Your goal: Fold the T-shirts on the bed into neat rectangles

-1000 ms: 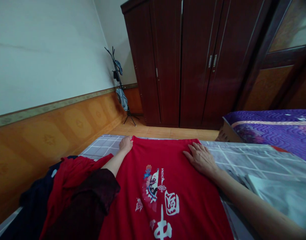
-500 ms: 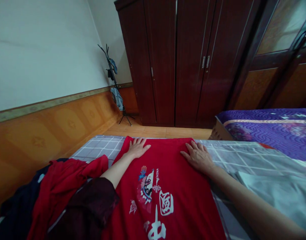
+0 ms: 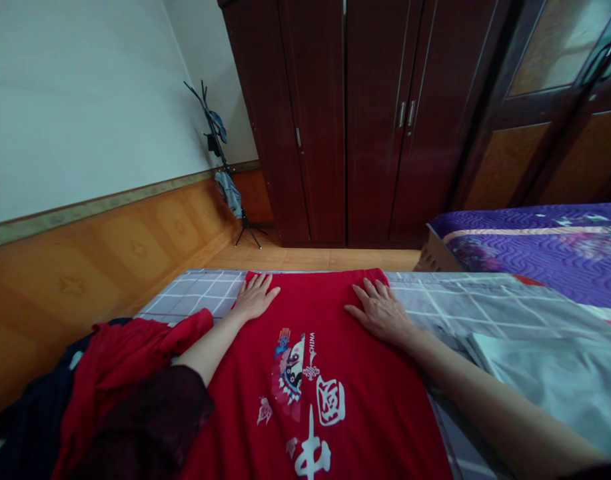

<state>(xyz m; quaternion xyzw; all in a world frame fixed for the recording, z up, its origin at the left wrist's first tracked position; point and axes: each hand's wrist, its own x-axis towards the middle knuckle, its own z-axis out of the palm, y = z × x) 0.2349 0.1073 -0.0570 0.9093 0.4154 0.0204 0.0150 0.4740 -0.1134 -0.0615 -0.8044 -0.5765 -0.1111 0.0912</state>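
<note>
A red T-shirt point(image 3: 315, 300) printed with white characters, the word CHINA and a colourful mask design lies spread on a bed with a grey checked sheet point(image 3: 435, 300). My left hand point(image 3: 255, 297) rests flat near the shirt's far left corner, fingers spread. Near the far right corner, my right hand point(image 3: 380, 310) also lies flat on the fabric with its fingers apart. Neither hand grips anything. The shirt's near end runs out of the bottom of the view.
Red and dark blue clothes point(image 3: 115, 360) are heaped at the left, partly behind my sleeve. A pale folded cloth point(image 3: 550, 380) lies at the right. Beyond stand a coat rack point(image 3: 225, 167), a dark red wardrobe point(image 3: 315, 133) and another bed with a purple cover point(image 3: 535, 247).
My left hand has slid left across the shirt towards its edge. My right hand has shifted slightly left. The whole view has tilted a little.
</note>
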